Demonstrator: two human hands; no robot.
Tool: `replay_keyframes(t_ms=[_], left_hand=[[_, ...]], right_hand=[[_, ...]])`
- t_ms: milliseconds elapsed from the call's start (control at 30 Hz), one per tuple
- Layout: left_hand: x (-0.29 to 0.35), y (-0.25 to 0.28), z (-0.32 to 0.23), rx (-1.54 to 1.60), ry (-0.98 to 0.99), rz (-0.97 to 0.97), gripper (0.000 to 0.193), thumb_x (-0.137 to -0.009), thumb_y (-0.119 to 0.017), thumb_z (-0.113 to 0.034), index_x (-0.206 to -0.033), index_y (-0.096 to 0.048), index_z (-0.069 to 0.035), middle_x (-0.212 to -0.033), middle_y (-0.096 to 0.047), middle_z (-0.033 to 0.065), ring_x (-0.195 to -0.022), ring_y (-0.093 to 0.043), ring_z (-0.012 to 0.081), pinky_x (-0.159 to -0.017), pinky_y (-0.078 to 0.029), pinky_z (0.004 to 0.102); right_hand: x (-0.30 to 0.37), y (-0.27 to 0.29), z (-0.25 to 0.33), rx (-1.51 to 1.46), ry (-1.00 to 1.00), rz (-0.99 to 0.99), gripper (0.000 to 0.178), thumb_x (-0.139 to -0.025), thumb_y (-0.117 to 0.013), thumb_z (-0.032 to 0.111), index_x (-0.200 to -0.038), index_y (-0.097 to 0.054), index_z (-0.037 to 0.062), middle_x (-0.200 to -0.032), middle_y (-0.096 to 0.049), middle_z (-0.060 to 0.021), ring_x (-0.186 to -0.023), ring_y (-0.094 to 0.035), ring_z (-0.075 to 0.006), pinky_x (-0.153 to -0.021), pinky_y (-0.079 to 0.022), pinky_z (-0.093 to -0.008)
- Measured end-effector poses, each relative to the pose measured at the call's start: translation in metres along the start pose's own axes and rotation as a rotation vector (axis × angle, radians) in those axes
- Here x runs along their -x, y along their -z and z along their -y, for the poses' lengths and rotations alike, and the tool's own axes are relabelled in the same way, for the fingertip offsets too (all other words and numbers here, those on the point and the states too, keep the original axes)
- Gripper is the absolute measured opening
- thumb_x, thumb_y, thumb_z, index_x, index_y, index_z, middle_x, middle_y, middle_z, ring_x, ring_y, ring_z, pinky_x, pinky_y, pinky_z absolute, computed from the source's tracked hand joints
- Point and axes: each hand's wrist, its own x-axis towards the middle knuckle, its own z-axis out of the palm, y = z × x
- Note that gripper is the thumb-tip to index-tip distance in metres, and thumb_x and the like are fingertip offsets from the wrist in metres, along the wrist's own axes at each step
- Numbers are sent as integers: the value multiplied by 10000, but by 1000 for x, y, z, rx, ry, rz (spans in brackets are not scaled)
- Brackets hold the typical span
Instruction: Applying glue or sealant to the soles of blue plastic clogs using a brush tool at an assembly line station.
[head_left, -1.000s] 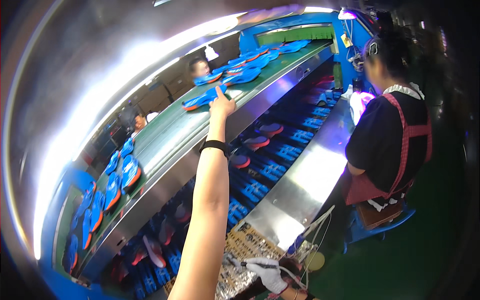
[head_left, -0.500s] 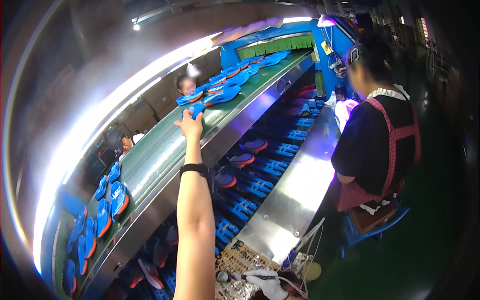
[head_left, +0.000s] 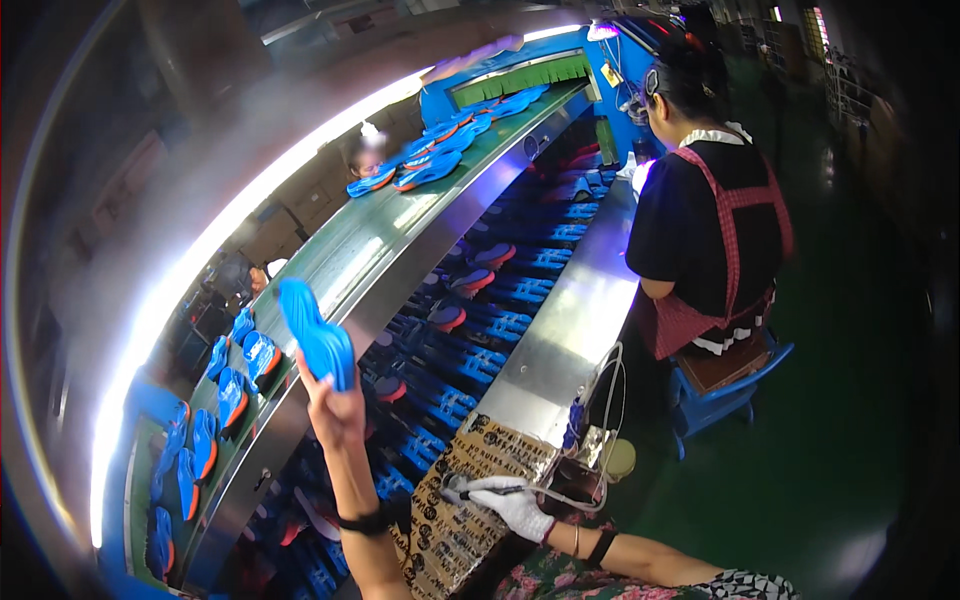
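My bare left hand [head_left: 335,405] is closed on a blue shoe sole [head_left: 318,335], raised upright in front of the green conveyor belt [head_left: 340,260]. The fingers wrap its lower end. My right hand [head_left: 515,503], in a white glove, is closed around a slim dark tool [head_left: 490,489] with a rounded grey tip. It rests low over a printed brown cardboard sheet [head_left: 485,440], and the tool's exact kind is unclear. A pale hose [head_left: 618,390] loops near the right hand.
Blue soles with orange edges lie on the belt's far end [head_left: 430,170] and near left end [head_left: 232,395]. Below, a blue rack [head_left: 510,320] carries shoes. A metal ledge [head_left: 560,350] runs toward a seated co-worker [head_left: 710,210] in a checked apron. Another person is behind the belt.
My left hand has lifted a blue sole off the belt and drawn it back toward me. The view has shifted, showing more of my right forearm; the right hand keeps its tool.
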Motion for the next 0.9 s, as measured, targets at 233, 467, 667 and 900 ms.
replay_keyframes(t_ms=[233, 467, 667, 900], left_hand=[[203, 63, -21, -142, 375, -388, 729, -804, -692, -186, -1468, -424, -48, -1184, -621, 172, -984, -664, 323, -870, -566, 425], [346, 113, 12, 26, 726, -698, 572, -720, -674, -211, -1231, -584, 29, -1016, -675, 180, -868, -666, 359, -858, -566, 477], [365, 89, 35, 298, 751, -393, 815, -737, -672, -129, -1483, -400, 58, -1410, -559, 257, -1275, -573, 415, -1132, -427, 543], [332, 85, 49, 896, 420, -305, 920, -945, -349, -798, -1594, -319, -147, -1593, -412, 98, -1437, -416, 329, -1205, -314, 513]], right_hand=[[-17, -8, -3, 7, 39, -84, 167, -915, -728, 69, -1067, -777, 21, -1022, -755, -19, -907, -664, -79, -831, -536, -234], [-31, -22, 23, -263, 25, -143, 157, -912, -687, 28, -1055, -745, 0, -1045, -754, -85, -913, -686, -136, -813, -540, -275], [-3, -66, 41, -113, 3, 35, 222, -912, -708, 19, -1128, -731, -26, -1033, -746, -67, -911, -676, -127, -832, -543, -275], [12, -78, 66, 345, 323, 260, 250, -848, -755, -3, -1097, -739, -26, -1063, -757, -132, -1003, -718, -198, -903, -575, -343]])
